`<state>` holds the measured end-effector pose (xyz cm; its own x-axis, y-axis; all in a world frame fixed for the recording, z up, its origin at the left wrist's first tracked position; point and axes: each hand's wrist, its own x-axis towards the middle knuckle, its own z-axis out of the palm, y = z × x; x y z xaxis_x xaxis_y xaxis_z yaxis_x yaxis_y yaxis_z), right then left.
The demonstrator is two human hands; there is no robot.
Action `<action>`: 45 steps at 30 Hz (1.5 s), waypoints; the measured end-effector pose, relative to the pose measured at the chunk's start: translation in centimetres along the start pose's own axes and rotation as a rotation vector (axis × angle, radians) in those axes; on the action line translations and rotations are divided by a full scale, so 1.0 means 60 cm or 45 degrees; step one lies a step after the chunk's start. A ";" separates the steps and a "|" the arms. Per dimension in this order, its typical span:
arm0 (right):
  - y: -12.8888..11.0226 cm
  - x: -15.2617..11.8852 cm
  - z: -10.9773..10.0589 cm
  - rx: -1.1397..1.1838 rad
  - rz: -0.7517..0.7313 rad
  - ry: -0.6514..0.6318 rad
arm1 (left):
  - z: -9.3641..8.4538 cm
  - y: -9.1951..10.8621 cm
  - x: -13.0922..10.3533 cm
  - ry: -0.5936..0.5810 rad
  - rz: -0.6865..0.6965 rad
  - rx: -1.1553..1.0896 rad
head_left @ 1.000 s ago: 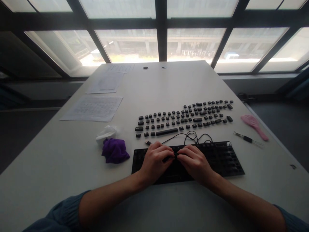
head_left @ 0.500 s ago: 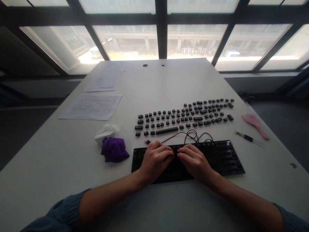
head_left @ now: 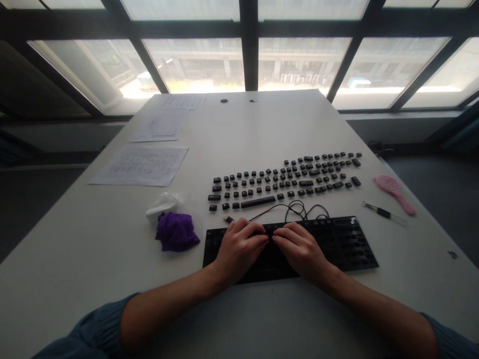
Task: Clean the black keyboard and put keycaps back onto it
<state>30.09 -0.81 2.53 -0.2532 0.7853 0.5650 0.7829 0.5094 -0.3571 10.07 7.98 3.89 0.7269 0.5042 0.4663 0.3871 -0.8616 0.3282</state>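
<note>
A black keyboard (head_left: 350,247) lies in front of me, many of its keycaps off on the left and middle part. My left hand (head_left: 241,249) rests over its left half, thumb and fingers pressed together. From the right, my right hand (head_left: 301,249) meets it over the upper middle of the board, its fingers also pinched. The two sets of fingertips are close but apart; whatever they hold is hidden. Behind the keyboard, loose black keycaps stand in rows, among them a long space bar (head_left: 258,202). The keyboard's cable (head_left: 297,209) is coiled just above it, its USB plug (head_left: 228,219) near my left hand.
A purple cloth (head_left: 177,232) and a crumpled white wipe or bag (head_left: 162,205) lie to the left. Printed sheets (head_left: 140,165) are farther back. On the right are a keycap puller (head_left: 384,213) and a pink hairbrush (head_left: 394,192), near the table's right edge.
The whole view has shifted very slightly. My left fingers have curled a little; both hands stay at the same spot over the keyboard.
</note>
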 end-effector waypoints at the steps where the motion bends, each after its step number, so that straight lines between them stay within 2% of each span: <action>1: -0.001 0.001 -0.001 -0.013 0.010 0.000 | -0.001 0.001 0.000 0.006 -0.001 0.011; 12: -0.001 0.000 0.000 -0.101 0.048 -0.017 | -0.004 0.002 0.001 -0.027 -0.003 0.023; 15: -0.001 -0.002 -0.004 -0.094 0.057 0.016 | -0.007 0.003 0.003 0.015 -0.015 -0.027; 20: 0.002 0.004 -0.021 -0.056 0.102 0.127 | -0.036 0.001 0.021 0.139 -0.098 -0.126; 25: 0.008 0.013 -0.043 -0.009 0.200 0.199 | -0.065 -0.010 0.040 0.169 -0.241 -0.196; 28: 0.006 0.020 -0.063 0.026 0.232 0.256 | -0.077 -0.022 0.050 0.114 -0.274 -0.207; 32: 0.018 0.036 -0.105 -0.003 0.260 0.278 | -0.097 -0.047 0.085 -0.084 -0.277 -0.155; 35: 0.060 0.061 -0.138 -0.102 0.294 0.223 | -0.107 -0.071 0.139 -0.162 -0.265 -0.110; 38: 0.134 0.099 -0.159 -0.247 0.342 0.159 | -0.094 -0.094 0.212 -0.176 -0.253 -0.058; 41: 0.219 0.145 -0.162 -0.390 0.425 0.038 | -0.057 -0.114 0.288 -0.219 -0.231 -0.032; 45: 0.312 0.193 -0.140 -0.525 0.500 -0.223 | 0.011 -0.136 0.363 -0.264 -0.247 0.015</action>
<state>46.59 14.86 8.66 0.0374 0.9514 0.3057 0.9842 0.0179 -0.1763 23.13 25.94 10.82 0.7383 0.6385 0.2174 0.5363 -0.7512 0.3849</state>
